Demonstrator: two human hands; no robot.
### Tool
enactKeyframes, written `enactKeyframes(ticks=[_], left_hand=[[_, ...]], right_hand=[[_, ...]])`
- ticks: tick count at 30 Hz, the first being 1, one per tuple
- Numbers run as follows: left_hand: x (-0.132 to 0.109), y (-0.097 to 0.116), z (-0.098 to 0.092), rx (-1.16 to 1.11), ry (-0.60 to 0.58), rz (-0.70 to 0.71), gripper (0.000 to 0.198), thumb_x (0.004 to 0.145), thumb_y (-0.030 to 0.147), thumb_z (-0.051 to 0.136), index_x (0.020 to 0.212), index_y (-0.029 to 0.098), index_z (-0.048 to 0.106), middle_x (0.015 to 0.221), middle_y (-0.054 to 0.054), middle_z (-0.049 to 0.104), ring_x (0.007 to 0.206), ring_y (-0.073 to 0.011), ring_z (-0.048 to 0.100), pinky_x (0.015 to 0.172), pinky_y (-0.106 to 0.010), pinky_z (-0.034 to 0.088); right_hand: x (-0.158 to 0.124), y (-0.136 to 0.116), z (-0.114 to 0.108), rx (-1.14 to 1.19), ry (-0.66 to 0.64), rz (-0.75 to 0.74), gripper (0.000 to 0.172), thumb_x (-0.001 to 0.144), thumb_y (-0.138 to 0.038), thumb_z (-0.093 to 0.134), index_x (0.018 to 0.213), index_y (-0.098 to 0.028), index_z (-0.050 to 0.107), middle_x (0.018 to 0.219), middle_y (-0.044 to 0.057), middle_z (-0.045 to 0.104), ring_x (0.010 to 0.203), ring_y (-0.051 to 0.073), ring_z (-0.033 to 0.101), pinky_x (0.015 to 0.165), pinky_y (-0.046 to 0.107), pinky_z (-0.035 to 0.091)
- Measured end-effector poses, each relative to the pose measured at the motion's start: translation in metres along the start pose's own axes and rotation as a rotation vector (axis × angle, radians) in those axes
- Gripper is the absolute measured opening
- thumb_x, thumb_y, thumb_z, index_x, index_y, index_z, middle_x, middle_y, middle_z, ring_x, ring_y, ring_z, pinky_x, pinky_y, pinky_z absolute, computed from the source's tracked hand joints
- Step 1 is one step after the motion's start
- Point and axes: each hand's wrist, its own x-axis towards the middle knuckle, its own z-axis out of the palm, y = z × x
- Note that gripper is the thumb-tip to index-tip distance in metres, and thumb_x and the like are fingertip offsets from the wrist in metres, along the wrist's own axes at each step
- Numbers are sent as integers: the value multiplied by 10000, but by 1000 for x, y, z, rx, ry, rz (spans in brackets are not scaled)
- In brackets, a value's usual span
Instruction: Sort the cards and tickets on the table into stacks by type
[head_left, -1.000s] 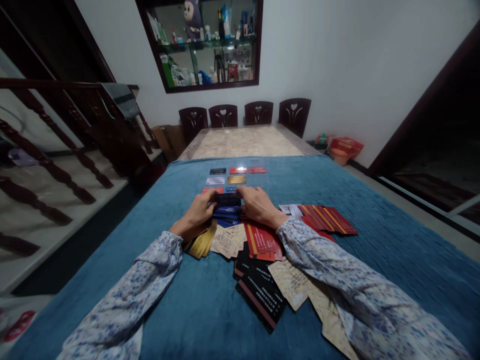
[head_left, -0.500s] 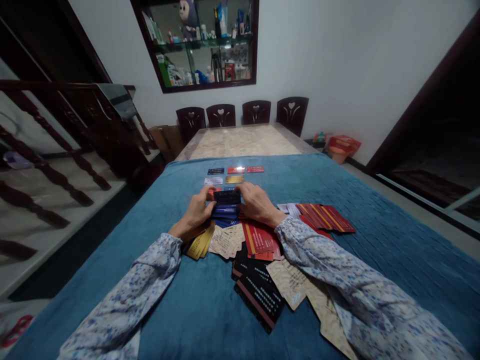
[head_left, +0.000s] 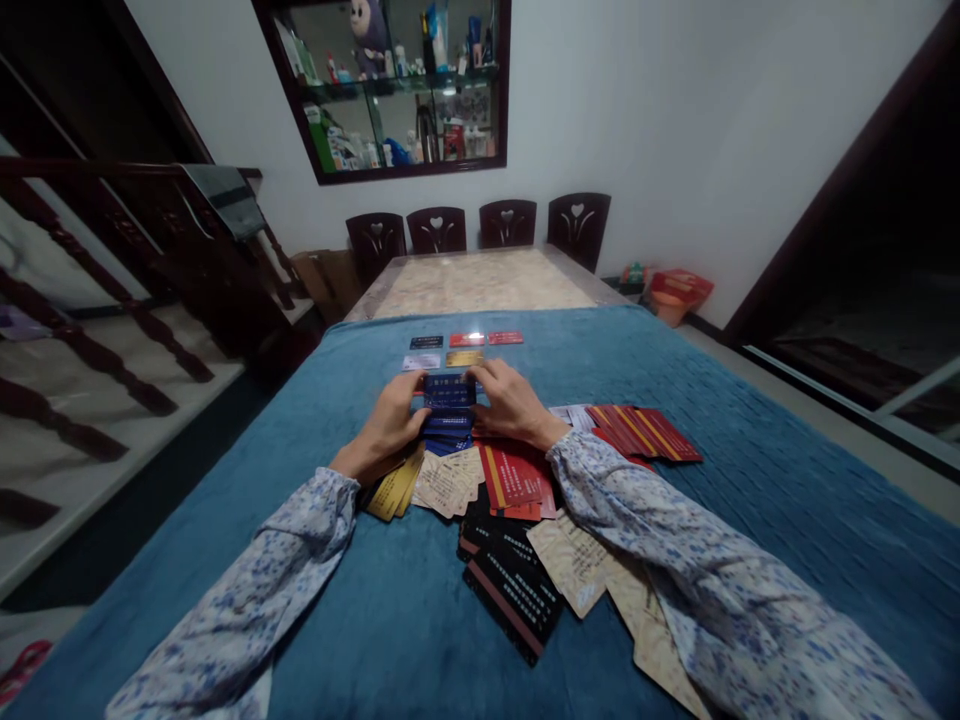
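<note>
Between both hands a dark blue card (head_left: 450, 390) is held up, its printed face toward me. My left hand (head_left: 390, 415) pinches its left side with thumb and fingers. On the opposite side my right hand (head_left: 511, 403) grips the card the same way. Just below lie several fanned blue cards (head_left: 448, 443). Nearer to me are gold cards (head_left: 397, 487), cream cards (head_left: 448, 482) and red cards (head_left: 514, 478). Black cards (head_left: 514, 595) with a brown stripe lie closest, beside more cream cards (head_left: 574, 565) partly under my right sleeve.
Beyond the hands, single cards lie in rows, among them a black card (head_left: 427, 342), a red card (head_left: 505, 338) and a gold card (head_left: 465, 358). A fan of dark red cards (head_left: 649, 433) rests at right. A blue cloth (head_left: 300, 580) covers the table's near part; chairs (head_left: 508, 222) stand behind.
The held card has tilted, so its face, dark before, now shows blue with lighter print. Both hands keep their grip. The whole view has shifted slightly.
</note>
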Motion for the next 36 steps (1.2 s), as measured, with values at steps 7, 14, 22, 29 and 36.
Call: enactKeyframes(ticks=[7,14,22,29,36], left_hand=[[9,5,-8,44,-59,44,484,812,151,617,1290,158,547,1240,-136,613,1168,-293,593,1035,-463,517],[25,2,-9,95,-156,44,494,795,150,640,1286,160,586,1260,-147,593,1193,-309,576,1064,-475,493],[48,-7,1,111,-249,-17,468,777,167,702,1240,192,641,1223,-124,628,1192,-308,590,1041,-459,494],[65,-5,7,280,-378,-116,415,806,216,705,1219,199,673,1290,-135,624,1243,-347,552,1021,-488,462],[73,-8,18,282,-402,-151,395,783,237,704,1177,202,700,1264,-133,638,1232,-373,543,1001,-491,448]], right_hand=[[2,5,-4,12,-36,-4,390,786,-134,702,1165,-141,608,1146,149,631,1045,282,541,889,405,480],[9,10,-11,-20,-156,53,395,824,-186,707,1202,-117,617,1178,160,616,1067,283,526,897,393,464],[23,26,-9,-40,-282,125,411,836,-249,752,1216,-147,631,1205,148,606,1108,276,537,894,367,460],[35,37,-3,-50,-349,164,375,834,-250,760,1177,-131,663,1199,155,634,1126,274,574,905,340,458],[42,43,3,-85,-409,212,355,823,-274,786,1132,-127,693,1204,170,668,1124,279,618,889,305,467]])
